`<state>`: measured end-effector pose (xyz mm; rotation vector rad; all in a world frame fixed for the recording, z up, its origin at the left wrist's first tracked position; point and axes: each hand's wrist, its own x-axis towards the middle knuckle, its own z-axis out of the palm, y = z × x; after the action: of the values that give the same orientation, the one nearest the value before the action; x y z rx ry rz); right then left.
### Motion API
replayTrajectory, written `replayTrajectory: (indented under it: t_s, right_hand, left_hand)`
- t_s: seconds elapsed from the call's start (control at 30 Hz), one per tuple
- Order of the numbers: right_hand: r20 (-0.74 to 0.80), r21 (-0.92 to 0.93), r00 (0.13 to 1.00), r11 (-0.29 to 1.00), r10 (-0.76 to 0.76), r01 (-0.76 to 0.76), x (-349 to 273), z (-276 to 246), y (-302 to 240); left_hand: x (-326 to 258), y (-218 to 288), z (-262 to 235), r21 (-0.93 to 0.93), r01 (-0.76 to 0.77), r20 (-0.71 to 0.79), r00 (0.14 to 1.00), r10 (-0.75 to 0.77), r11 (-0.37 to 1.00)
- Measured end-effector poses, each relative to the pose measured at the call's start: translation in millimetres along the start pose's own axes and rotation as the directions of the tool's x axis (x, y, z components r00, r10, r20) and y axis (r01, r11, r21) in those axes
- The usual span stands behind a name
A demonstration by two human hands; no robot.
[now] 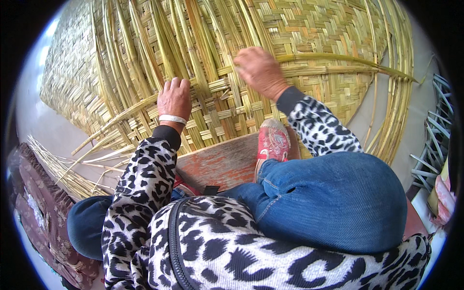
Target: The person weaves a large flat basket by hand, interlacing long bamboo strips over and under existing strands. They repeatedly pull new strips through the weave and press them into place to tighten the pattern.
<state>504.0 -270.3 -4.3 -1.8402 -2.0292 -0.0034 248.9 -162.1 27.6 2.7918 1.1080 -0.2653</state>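
Head view: a large woven mat of pale yellow-green reed strips (217, 58) lies on the floor beyond the red shoe (273, 142). Left hand (175, 99) presses flat, fingers together; right hand (258, 70) pinches one springy, light strip, best gripped near the weave

Weaving workplace, large woven reed mat (299, 29), loose reeds (63, 169)

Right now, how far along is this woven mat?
Done: a broad stretch of the mat is tightly woven. In hand: the left hand presses on the weave while the right hand works a strip across it. Left: many loose strips hang unwoven at the right edge, and a bundle of spare strips lies at lower left.
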Motion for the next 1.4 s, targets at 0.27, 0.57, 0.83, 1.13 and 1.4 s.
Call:
replayTrajectory:
  t_s: [0.27,0.57,0.83,1.13,1.4]
  right_hand:
    - [0.227,-0.209,0.910,0.931,0.346,-0.301,-27.1,-43.4,63.4]
    - [0.340,-0.111,0.822,0.887,0.457,-0.448,-12.8,-45.2,58.5]
    - [0.331,-0.138,0.737,0.802,0.590,-0.580,-8.0,-38.7,39.7]
    - [0.163,-0.132,0.797,0.814,0.581,-0.566,-19.1,-39.6,24.5]
    - [-0.020,0.085,1.000,0.996,-0.015,0.016,-21.2,-14.5,-60.3]
  left_hand:
    - [13.9,45.6,-15.8,0.069,-0.074,0.021,0.997,0.073,0.995]
    - [36.8,54.3,-32.4,0.219,-0.270,0.318,0.928,0.193,0.938]
    - [45.5,49.8,-41.2,0.197,-0.409,0.482,0.832,0.276,0.891]
    - [39.8,51.3,-43.4,0.181,-0.432,0.497,0.816,0.297,0.884]
    - [14.9,-33.5,-34.9,0.087,-0.114,0.064,0.992,0.109,0.990]
